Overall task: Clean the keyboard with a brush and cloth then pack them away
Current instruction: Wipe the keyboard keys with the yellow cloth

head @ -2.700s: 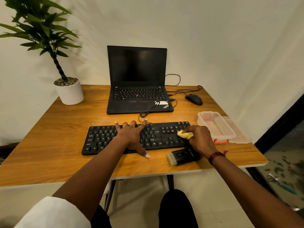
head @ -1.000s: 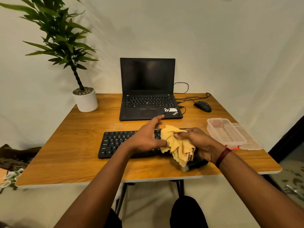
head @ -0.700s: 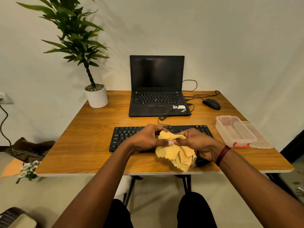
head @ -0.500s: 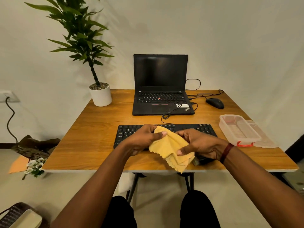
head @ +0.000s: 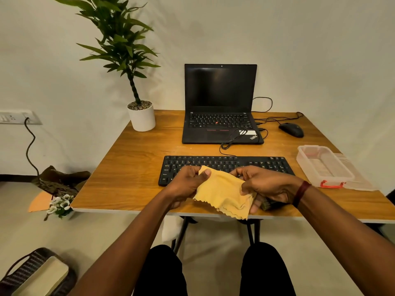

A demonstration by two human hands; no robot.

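Nearest the camera, two dark-clad knees (head: 159,272) are seen below the near edge of the tabletop (head: 128,171). Above that edge a yellow cloth (head: 222,191) is held spread between the hands: its upper left corner is pinched between the thumb and fingers of the left hand (head: 188,186), and its right side is gripped by the curled fingers of the right hand (head: 267,184), on whose wrist a dark red band (head: 301,193) is worn. The zigzag lower hem is left hanging past the tabletop's edge. Under the right hand a dark brush (head: 268,205) is partly seen on the tabletop, most of it hidden. Just behind the hands the black keyboard (head: 226,164) is laid flat, its near keys covered by hands and cloth. To its right a clear plastic box (head: 322,165) with a red clasp is set open, its lid (head: 359,178) lying beside it. Farther back an open laptop (head: 220,107) with a dark screen is placed, with a black mouse (head: 291,129) to its right and a potted plant (head: 141,116) at the far left corner
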